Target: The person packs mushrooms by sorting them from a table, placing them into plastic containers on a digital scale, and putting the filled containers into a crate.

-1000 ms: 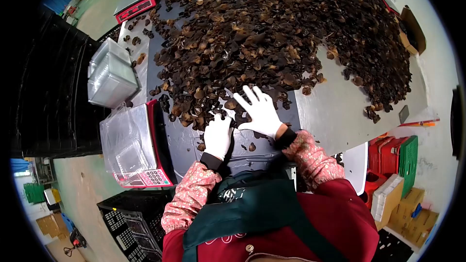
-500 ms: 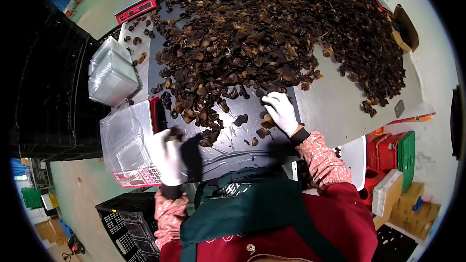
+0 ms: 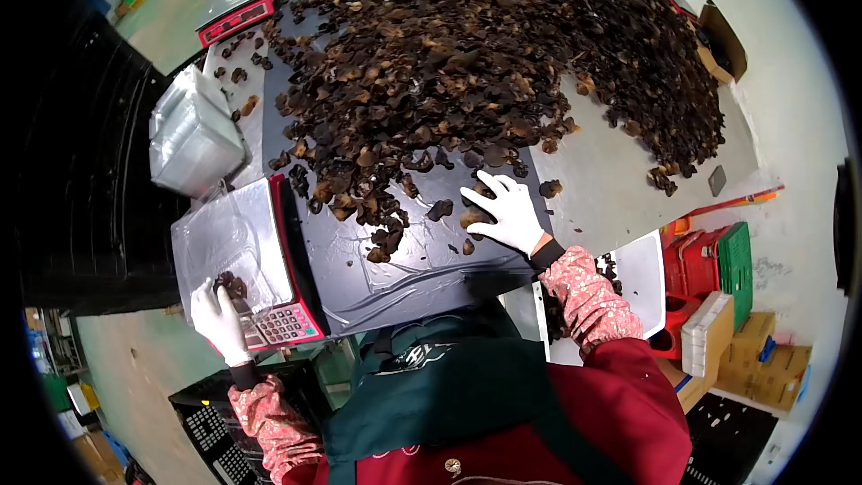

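My left hand (image 3: 217,320), in a white glove, is at the front of the near scale (image 3: 292,321), its fingers parted beside a small clump of dark fungus (image 3: 231,285) in a clear plastic tray (image 3: 224,247). The tray lies on the scale's metal plate. White-gloved too, my right hand (image 3: 508,214) rests palm down on the dark table covering with its fingers spread, next to a few loose brown pieces (image 3: 476,216). Beyond both hands lies a large heap of dark brown fungus (image 3: 431,63).
Stacked clear trays (image 3: 196,144) stand left of the table, with a second red scale (image 3: 238,7) behind them. Black crates (image 3: 90,171) rise at the far left. A white bin (image 3: 639,292), red crates (image 3: 693,265) and cardboard boxes (image 3: 763,373) are at the right.
My left hand has moved left from the heap's near edge to the scale, and a dark clump now lies in the tray. My right hand has shifted right and its fingers are spread again.
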Demonstrator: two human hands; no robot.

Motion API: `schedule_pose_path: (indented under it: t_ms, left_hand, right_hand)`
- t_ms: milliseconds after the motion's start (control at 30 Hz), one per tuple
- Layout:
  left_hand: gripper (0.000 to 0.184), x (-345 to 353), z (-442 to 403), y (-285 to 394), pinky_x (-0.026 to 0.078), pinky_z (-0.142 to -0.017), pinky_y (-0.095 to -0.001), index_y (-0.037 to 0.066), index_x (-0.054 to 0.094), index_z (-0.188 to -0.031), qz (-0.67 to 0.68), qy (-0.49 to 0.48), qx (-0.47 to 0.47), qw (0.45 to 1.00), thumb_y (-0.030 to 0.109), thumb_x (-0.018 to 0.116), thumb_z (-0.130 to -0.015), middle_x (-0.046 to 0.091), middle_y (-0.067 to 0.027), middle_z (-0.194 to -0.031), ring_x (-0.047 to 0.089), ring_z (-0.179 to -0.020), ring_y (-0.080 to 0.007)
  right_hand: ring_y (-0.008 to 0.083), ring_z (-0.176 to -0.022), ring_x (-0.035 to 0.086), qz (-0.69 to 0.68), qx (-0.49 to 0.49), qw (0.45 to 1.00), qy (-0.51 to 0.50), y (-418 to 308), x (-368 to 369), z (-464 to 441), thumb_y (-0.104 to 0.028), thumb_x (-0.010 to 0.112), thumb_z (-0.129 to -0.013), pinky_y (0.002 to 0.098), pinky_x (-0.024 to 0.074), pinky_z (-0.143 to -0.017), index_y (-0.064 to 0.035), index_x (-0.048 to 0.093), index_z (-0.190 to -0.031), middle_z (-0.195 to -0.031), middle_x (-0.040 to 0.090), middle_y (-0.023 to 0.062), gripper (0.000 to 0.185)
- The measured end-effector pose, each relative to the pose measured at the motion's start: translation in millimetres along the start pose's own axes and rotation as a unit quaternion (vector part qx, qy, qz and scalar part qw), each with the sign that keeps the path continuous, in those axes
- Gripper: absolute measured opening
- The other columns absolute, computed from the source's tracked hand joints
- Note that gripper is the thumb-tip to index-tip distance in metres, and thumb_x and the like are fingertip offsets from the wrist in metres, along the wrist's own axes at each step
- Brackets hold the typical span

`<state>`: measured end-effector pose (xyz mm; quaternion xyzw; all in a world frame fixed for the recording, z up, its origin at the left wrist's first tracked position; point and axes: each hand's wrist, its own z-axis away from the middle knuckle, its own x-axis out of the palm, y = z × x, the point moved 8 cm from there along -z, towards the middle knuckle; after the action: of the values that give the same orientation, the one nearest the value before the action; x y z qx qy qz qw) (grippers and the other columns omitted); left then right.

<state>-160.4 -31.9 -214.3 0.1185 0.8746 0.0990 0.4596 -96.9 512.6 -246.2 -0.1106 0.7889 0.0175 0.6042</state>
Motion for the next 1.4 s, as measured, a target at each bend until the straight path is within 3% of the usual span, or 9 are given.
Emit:
schedule_pose_path:
  t_ms: [333, 633, 767, 833, 900, 1000, 1100, 1233, 1400]
  left_hand:
    - [0.052, -36, 3, -20, 0.036, -0.109, -0.0453, 0.005, 0.058, -0.13, 0.027, -0.003, 0.045, 0.999, 0.022, 0.074, -0.083, 0.054, -0.0207, -0.136, 0.046, -0.13, -0.0402]
    - [0.086, -19, 18, -18, 0.031, -0.115, -0.0404, -0.004, 0.039, -0.144, 0.134, -0.076, 0.016, 0.988, 0.027, 0.082, -0.077, 0.037, -0.0263, -0.15, 0.038, -0.139, -0.0369]
    - [0.097, -15, 19, -12, 0.024, -0.118, -0.0393, -0.005, 0.028, -0.149, 0.158, -0.102, -0.004, 0.982, 0.022, 0.083, -0.075, 0.034, -0.0248, -0.153, 0.032, -0.143, -0.0348]
    - [0.11, -14, 21, -11, 0.022, -0.119, -0.0395, -0.003, 0.016, -0.153, 0.146, -0.126, -0.016, 0.981, 0.02, 0.085, -0.071, 0.024, -0.0232, -0.158, 0.025, -0.146, -0.0352]
    - [0.115, -12, 22, -13, 0.022, -0.12, -0.0402, -0.004, 0.013, -0.153, 0.172, -0.132, -0.032, 0.976, 0.021, 0.086, -0.068, 0.023, -0.0241, -0.158, 0.024, -0.146, -0.0359]
    - [0.121, -11, 23, -13, 0.021, -0.12, -0.0426, -0.005, 0.011, -0.153, 0.157, -0.151, -0.004, 0.976, 0.028, 0.087, -0.065, 0.02, -0.026, -0.158, 0.022, -0.147, -0.0383]
    - [0.119, -15, 22, -1, 0.021, -0.119, -0.0447, -0.005, 0.013, -0.152, 0.125, -0.163, 0.028, 0.978, 0.034, 0.086, -0.066, 0.021, -0.0256, -0.158, 0.021, -0.146, -0.0388]
    - [0.114, -18, 16, 5, 0.019, -0.119, -0.0474, -0.004, 0.016, -0.152, 0.068, -0.161, 0.016, 0.985, 0.029, 0.084, -0.068, 0.022, -0.0242, -0.158, 0.022, -0.147, -0.0372]
    - [0.087, -44, 6, 90, 0.026, -0.117, -0.0465, -0.004, 0.037, -0.146, 0.166, -0.039, 0.07, 0.983, 0.027, 0.079, -0.077, 0.041, -0.0239, -0.148, 0.037, -0.138, -0.0385]
  right_hand:
    - [0.0287, -0.084, 0.064, -0.12, 0.029, 0.991, 0.059, -5, 11, -42, -0.019, 0.068, -0.081, 0.0353, 0.0534, -0.073, -0.0119, 0.067, -0.084, -0.095, 0.062, 0.0083, 0.008]
    - [0.0117, -0.088, 0.061, -0.594, 0.051, 0.798, -0.087, -204, -42, -155, -0.015, 0.072, -0.086, 0.0273, 0.0488, -0.081, -0.002, 0.066, -0.094, -0.096, 0.065, 0.0043, 0.016]
    - [0.0203, -0.088, 0.065, -0.536, -0.111, 0.829, -0.113, -336, -30, -189, -0.019, 0.067, -0.087, 0.0333, 0.052, -0.078, -0.0054, 0.068, -0.092, -0.096, 0.065, 0.0089, 0.015]
    - [0.0269, -0.087, 0.063, -0.448, -0.263, 0.851, 0.07, -385, -7, -189, -0.029, 0.068, -0.082, 0.037, 0.0519, -0.079, -0.0068, 0.068, -0.094, -0.097, 0.066, 0.0077, 0.025]
    - [0.0278, -0.097, 0.061, -0.195, -0.284, 0.934, -0.097, -424, 28, -183, -0.032, 0.073, -0.077, 0.039, 0.0501, -0.085, -0.0105, 0.066, -0.11, -0.107, 0.064, 0.008, 0.04]
    - [0.036, -0.119, 0.053, -0.179, -0.362, 0.908, -0.111, -432, 45, -165, -0.036, 0.08, -0.069, 0.0512, 0.0433, -0.096, -0.0179, 0.052, -0.137, -0.133, 0.054, 0.0138, 0.076]
    - [0.0379, -0.125, 0.05, -0.219, -0.39, 0.889, -0.1, -408, 15, -164, -0.038, 0.08, -0.07, 0.0534, 0.0408, -0.1, -0.0189, 0.053, -0.138, -0.142, 0.048, 0.0186, 0.076]
    - [0.0315, -0.119, 0.058, -0.406, -0.326, 0.849, -0.092, -322, -9, -189, -0.039, 0.073, -0.074, 0.0416, 0.0497, -0.093, -0.016, 0.068, -0.121, -0.136, 0.057, 0.0148, 0.052]
    - [0.0374, -0.132, 0.043, -0.053, -0.132, 0.99, -0.012, -190, 62, -214, -0.058, 0.07, -0.077, 0.0573, 0.0393, -0.101, -0.0265, 0.058, -0.133, -0.141, 0.051, 0.0101, 0.065]
